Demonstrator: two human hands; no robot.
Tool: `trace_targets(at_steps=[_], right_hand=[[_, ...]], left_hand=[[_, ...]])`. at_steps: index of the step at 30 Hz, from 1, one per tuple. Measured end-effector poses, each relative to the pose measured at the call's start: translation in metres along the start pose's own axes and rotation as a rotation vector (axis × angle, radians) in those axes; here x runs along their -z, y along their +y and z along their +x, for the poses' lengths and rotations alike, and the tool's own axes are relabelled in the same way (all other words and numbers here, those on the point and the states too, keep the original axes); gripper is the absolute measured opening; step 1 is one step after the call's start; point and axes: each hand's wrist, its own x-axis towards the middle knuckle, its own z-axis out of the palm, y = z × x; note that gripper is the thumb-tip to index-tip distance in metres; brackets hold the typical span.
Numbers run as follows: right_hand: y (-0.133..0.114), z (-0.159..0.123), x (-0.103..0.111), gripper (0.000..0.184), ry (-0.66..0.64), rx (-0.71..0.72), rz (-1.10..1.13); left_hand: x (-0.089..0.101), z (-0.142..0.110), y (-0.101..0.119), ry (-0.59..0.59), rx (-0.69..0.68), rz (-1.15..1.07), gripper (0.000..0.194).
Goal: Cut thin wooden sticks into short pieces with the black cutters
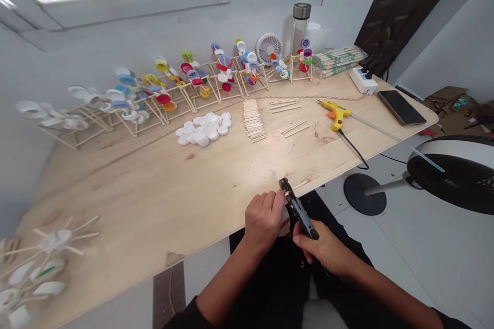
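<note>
My right hand (324, 247) is wrapped around the handles of a black-and-grey hand cutter (299, 211), its jaws pointing up and left over the table's front edge. Fingers curled, my left hand (264, 218) touches the jaws and seems to pinch a thin wooden stick (301, 184), part of which shows to the right of the jaws. My fingers hide the stick's other end. Beyond my hands lie a row of short cut sticks (253, 121), a few longer sticks (284, 105) and a group of white bottle caps (204, 128).
Stick frames with coloured cap wheels (193, 87) line the wall. A yellow glue gun (337, 114), phone (401, 107), power strip (363, 81) and bagged sticks (339, 60) are at right. Cap-and-stick wheels (56, 240) lie at left. A black floor fan (451, 175) stands beside the table.
</note>
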Motion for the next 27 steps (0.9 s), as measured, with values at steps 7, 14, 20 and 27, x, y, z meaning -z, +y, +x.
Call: trace_targets(at_steps=[7, 14, 20, 27], right_hand=[[-0.002, -0.003, 0.003, 0.002, 0.04, 0.032, -0.136], [-0.011, -0.009, 0.008, 0.001, 0.14, 0.086, -0.425], [-0.012, -0.009, 0.009, 0.002, 0.178, 0.148, -0.538], [-0.011, -0.007, 0.01, 0.002, 0.202, 0.165, -0.605]], left_hand=[[0.01, 0.002, -0.005, -0.014, -0.046, -0.06, 0.018], [0.021, 0.001, -0.002, -0.088, 0.078, -0.346, 0.017], [0.031, 0.003, -0.002, -0.256, 0.288, -0.719, 0.013], [0.041, 0.013, -0.005, -0.423, 0.579, -1.221, 0.02]])
